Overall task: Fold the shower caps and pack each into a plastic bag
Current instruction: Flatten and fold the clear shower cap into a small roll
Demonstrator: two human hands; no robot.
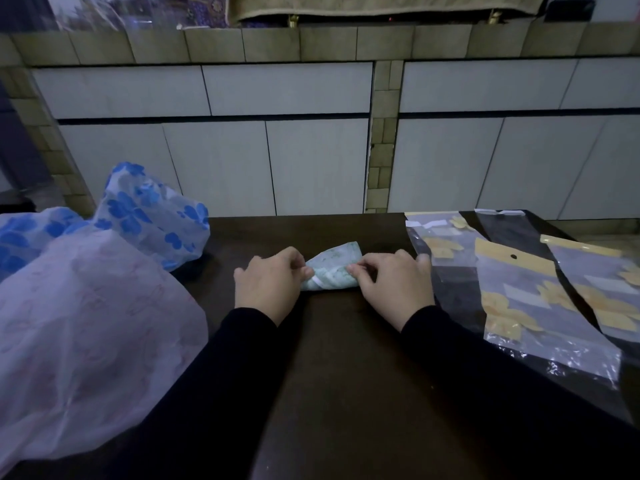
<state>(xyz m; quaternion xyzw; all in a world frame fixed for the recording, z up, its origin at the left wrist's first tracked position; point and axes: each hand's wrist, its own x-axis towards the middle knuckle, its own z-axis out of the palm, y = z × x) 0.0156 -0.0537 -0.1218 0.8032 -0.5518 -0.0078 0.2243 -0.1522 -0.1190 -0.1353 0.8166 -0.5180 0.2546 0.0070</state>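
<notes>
Left hand (268, 285), right hand (391, 284) pinch folded shower cap (332, 271) ends, mid-table (346, 375).

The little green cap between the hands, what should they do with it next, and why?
Probably keep the left hand on the folded shower cap and send the right hand to the nearest plastic bag. The cap already looks folded small, both hands pinch its ends, and the empty bags lie just beside the right hand on the table.

no readable text, labels, brands or numbers anywhere, plastic bags (550, 299) at three o'clock printed with yellow shapes only
</notes>
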